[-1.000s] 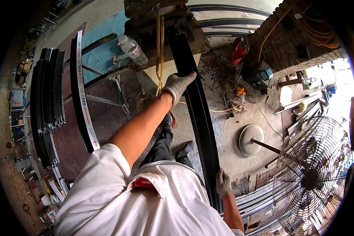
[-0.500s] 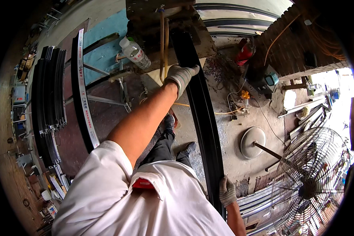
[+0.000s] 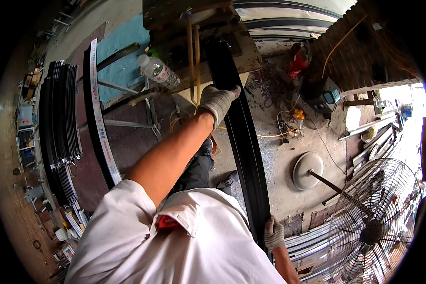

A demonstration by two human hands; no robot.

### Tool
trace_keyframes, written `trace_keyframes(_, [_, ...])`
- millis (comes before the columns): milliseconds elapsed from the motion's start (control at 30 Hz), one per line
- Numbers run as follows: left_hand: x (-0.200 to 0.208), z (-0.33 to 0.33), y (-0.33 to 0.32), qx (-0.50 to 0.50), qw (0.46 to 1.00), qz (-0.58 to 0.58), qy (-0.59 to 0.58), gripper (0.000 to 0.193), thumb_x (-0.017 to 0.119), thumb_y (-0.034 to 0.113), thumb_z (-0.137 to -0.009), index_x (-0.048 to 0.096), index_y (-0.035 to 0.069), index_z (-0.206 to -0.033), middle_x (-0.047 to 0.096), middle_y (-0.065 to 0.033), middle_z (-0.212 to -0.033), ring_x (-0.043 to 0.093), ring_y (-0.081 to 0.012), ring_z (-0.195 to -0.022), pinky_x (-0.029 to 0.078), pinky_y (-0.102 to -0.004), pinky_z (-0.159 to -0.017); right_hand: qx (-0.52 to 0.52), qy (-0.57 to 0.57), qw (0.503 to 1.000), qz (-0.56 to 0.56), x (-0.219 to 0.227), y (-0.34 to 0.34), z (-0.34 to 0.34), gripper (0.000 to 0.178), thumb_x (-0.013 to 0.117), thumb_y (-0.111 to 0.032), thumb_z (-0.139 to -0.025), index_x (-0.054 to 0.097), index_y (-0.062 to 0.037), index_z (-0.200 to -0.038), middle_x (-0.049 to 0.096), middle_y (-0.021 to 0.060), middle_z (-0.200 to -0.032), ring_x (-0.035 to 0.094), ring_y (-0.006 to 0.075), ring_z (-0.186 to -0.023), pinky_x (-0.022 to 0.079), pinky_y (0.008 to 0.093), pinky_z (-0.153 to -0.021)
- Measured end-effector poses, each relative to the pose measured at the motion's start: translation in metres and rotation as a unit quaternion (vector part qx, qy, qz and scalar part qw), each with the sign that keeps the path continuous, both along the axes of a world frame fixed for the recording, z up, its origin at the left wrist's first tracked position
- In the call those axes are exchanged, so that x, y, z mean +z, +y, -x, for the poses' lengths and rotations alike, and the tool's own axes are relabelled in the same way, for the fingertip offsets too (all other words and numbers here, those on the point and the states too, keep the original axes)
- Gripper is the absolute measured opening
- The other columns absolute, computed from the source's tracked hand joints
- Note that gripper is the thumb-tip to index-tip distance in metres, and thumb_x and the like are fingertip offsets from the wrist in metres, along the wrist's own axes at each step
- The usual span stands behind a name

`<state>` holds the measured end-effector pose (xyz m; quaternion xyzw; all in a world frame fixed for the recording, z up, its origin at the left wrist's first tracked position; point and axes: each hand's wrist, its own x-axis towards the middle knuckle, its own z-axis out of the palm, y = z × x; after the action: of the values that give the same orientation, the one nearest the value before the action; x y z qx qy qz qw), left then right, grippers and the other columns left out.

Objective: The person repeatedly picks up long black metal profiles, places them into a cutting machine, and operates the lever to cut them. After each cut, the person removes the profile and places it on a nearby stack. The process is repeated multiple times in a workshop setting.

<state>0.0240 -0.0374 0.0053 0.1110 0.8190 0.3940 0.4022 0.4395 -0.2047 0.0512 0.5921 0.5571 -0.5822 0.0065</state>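
A long black metal profile (image 3: 247, 151) runs from the dark machine (image 3: 175, 52) at the top down to my right side. My left hand (image 3: 217, 103), in a striped knit work glove, is closed on the profile's left edge near the machine, with its thumb lying over the top. Lower down, my right hand (image 3: 273, 234), in a similar glove, grips the profile's right edge; some of its fingers are hidden. The profile's far end lies on the machine's table. Two upright tan rods (image 3: 194, 61) stand beside it, left of the profile.
A clear plastic bottle (image 3: 158, 72) is at the machine's left. Several black profiles (image 3: 59, 113) are stacked at left, beside a labelled profile (image 3: 101, 113). At right stand a large caged fan (image 3: 371, 227), a round base (image 3: 308, 170) and a red extinguisher (image 3: 297, 62). Cables cross the floor.
Both hands keep hold of the profile, which has barely moved. My left hand sits slightly lower in the picture, and the view has shifted a little.
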Motion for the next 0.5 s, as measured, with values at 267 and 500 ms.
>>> trace_keyframes(267, [0.029, -0.010, -0.004, -0.006, 0.999, -0.009, 0.031, 0.057, 0.079, 0.045, -0.072, 0.064, -0.002, -0.102, 0.068, -0.0142, -0.097, 0.064, -0.0256, -0.092, 0.048, -0.0358, -0.084, -0.041, 0.031, 0.997, 0.062, -0.010, 0.001, -0.011, 0.055, 0.051, -0.052, -0.093, 0.059, 0.0013, -0.104, 0.048, -0.0060, -0.070, 0.040, 0.0049, -0.066, 0.038, 0.0227, -0.059])
trace_keyframes(500, [0.033, -0.013, -0.005, -0.010, 1.000, -0.022, 0.019, 0.045, 0.078, 0.038, -0.075, 0.065, 0.000, -0.095, 0.068, -0.0091, -0.085, 0.063, -0.0217, -0.079, 0.049, -0.0342, -0.076, -0.042, 0.021, 0.998, 0.053, -0.003, 0.007, -0.004, 0.054, 0.051, -0.051, -0.093, 0.059, 0.0017, -0.104, 0.047, -0.0061, -0.069, 0.039, 0.0048, -0.066, 0.038, 0.0231, -0.058])
